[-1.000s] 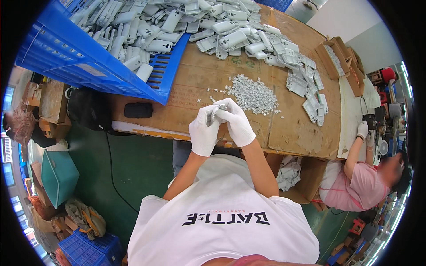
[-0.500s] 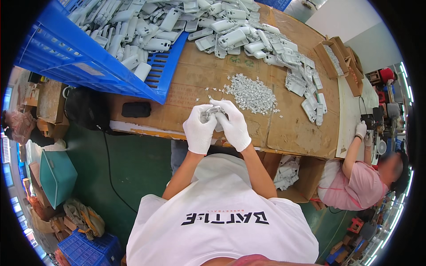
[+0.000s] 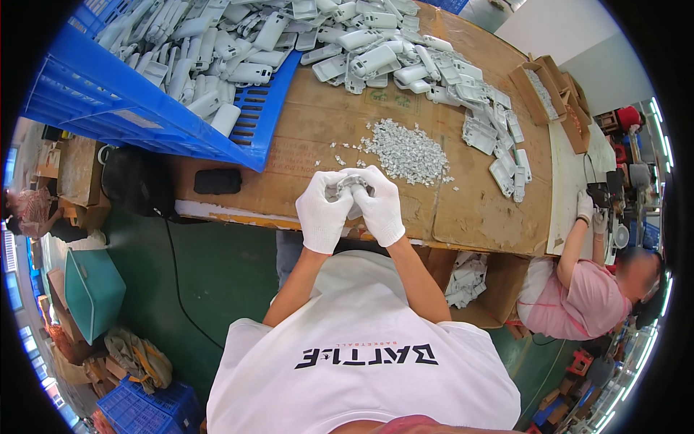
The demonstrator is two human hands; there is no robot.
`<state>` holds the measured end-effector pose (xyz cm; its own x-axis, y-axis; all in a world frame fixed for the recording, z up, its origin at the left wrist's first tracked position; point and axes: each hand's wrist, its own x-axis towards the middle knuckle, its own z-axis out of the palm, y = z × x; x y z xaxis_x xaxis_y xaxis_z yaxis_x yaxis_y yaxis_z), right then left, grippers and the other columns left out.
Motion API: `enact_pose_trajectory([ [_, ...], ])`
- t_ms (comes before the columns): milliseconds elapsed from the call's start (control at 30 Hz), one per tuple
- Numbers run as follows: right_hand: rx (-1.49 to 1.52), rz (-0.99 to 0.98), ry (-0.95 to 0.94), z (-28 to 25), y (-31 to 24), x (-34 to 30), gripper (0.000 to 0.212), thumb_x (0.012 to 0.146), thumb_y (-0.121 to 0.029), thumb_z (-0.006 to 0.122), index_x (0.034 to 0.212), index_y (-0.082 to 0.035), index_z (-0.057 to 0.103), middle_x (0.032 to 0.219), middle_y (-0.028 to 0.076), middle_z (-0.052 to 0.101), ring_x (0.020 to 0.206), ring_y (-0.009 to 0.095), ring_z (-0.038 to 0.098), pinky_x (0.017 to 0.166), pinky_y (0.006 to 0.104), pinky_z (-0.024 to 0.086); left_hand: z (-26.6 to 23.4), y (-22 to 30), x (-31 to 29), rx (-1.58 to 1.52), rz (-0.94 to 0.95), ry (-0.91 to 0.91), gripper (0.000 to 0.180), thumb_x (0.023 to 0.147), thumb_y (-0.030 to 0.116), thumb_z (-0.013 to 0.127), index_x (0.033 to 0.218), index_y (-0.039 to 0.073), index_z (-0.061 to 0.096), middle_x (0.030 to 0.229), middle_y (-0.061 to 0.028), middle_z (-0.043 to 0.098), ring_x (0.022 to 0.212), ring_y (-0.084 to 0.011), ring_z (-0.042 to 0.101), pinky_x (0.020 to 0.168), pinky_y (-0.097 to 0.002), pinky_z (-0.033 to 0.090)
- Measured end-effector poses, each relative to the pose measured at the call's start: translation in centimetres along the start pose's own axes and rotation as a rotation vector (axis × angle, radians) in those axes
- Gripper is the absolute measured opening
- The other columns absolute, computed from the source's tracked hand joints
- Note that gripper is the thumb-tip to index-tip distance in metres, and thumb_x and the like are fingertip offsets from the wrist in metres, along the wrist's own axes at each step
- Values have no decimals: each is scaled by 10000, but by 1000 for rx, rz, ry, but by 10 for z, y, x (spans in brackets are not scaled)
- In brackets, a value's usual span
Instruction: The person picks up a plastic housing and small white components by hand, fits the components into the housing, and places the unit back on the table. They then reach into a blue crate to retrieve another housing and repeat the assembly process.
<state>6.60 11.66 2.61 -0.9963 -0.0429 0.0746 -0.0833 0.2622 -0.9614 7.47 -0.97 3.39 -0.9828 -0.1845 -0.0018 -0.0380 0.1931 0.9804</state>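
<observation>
Both my hands wear white gloves and meet above the near edge of the cardboard-covered table. My left hand and my right hand are closed around one small whitish plastic housing. Fingers and thumbs cover most of it, so its full shape is hidden. Just beyond my hands lies a heap of tiny white and grey parts, with a few strays to its left. Farther back, white plastic housings are piled across the table.
A tipped blue plastic crate at the left holds many similar housings. A dark case lies by the front edge. Cardboard boxes stand at the right, near a co-worker in pink. Under the table is a carton of white pieces.
My hands have barely shifted, with a slight change in the right fingers around the housing. The whole view has moved a little.
</observation>
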Motion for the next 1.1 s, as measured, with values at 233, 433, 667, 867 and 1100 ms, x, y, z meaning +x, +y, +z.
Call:
enact_pose_trajectory([
  [233, 248, 188, -25, -2, 2, 3, 339, 827, 6, 529, 1133, 3, 675, 1008, 60, 663, 896, 125, 621, 822, 266, 500, 6, 3, -7, 90, 11, -34, 279, 850, 74, 712, 1117, 42, 637, 995, -112, 729, 905, -187, 729, 781, -304, 569],
  [433, 321, 217, -44, 1, 6, 4, 262, 892, -33, 548, 1130, 1, 653, 980, 21, 658, 894, 78, 589, 815, 247, 483, 8, 2, -8, 97, 77, -22, 309, 848, 64, 717, 1144, 54, 633, 1018, -114, 728, 920, -190, 728, 779, -303, 571],
  [667, 225, 141, -39, 0, 5, 4, 210, 902, -34, 563, 1086, 3, 659, 935, 13, 657, 839, 67, 583, 763, 235, 488, 7, 7, -10, 101, 63, -23, 322, 848, 19, 700, 1161, 59, 636, 1034, -112, 727, 921, -184, 726, 794, -297, 569],
  [867, 329, 173, 23, 3, 12, 0, 252, 831, 24, 517, 1039, 18, 660, 906, 22, 666, 820, 67, 595, 745, 229, 496, 10, 4, -13, 135, 75, -34, 352, 824, 19, 714, 1167, 58, 643, 1019, -114, 733, 919, -190, 730, 798, -307, 570],
  [1100, 85, 44, 132, -11, -4, -5, 413, 850, -52, 635, 1253, -21, 551, 1142, 148, 625, 1054, 233, 622, 922, 337, 494, 15, 15, -6, 97, 62, -64, 344, 818, 47, 724, 1155, 50, 657, 1010, -121, 738, 903, -189, 734, 796, -296, 564],
])
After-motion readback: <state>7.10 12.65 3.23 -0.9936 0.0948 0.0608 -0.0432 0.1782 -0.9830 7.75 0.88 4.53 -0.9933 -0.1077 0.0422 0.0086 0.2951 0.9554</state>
